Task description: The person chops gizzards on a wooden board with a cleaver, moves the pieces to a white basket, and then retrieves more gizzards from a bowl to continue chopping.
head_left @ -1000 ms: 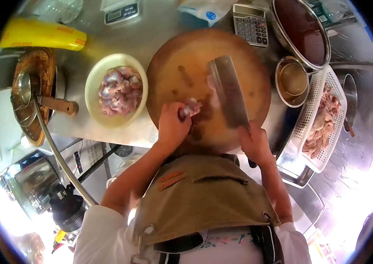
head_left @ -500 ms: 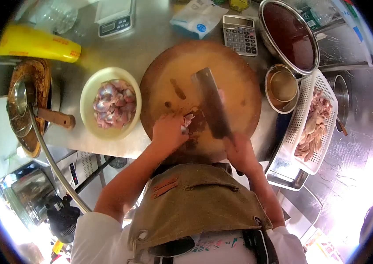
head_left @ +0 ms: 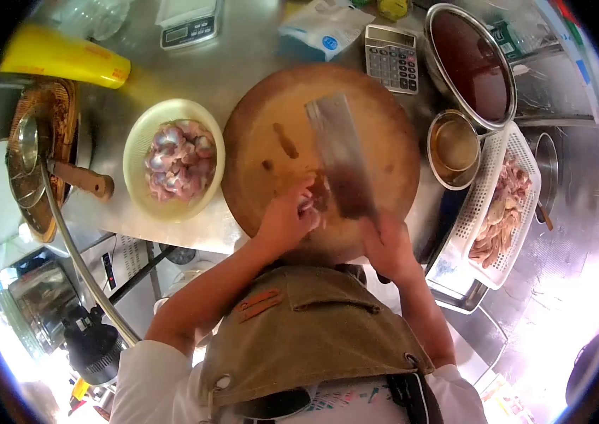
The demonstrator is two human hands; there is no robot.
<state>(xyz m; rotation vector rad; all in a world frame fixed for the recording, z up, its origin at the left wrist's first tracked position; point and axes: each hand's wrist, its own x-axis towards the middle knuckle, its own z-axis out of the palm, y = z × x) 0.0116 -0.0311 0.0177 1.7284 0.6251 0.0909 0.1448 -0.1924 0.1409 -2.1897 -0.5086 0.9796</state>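
Note:
My right hand [head_left: 388, 244] grips the handle of a cleaver [head_left: 342, 152], its broad blade slanting across the round wooden chopping board [head_left: 250, 120]. The blade is slightly blurred. My left hand [head_left: 289, 220] is closed at the near part of the board, left of the blade. Its fingers pinch a small pinkish piece of raw meat [head_left: 305, 203], partly hidden by them. Wet dark stains mark the wood around that hand. Left of the board stands a pale plastic basket [head_left: 137, 201] with raw gizzards [head_left: 180, 159] in it.
A white perforated basket [head_left: 479, 237] of raw meat stands at the right, by small metal bowls [head_left: 435, 169] and a large pot of dark red liquid [head_left: 472, 67]. Behind the board are a calculator [head_left: 391, 62], a plastic bag [head_left: 324, 28] and a scale [head_left: 190, 28]. A long-handled ladle [head_left: 77, 258] lies left.
My left hand has moved right along the board with the meat, closer to the cleaver. The cleaver has shifted only slightly. A pink bit beside the blade no longer shows.

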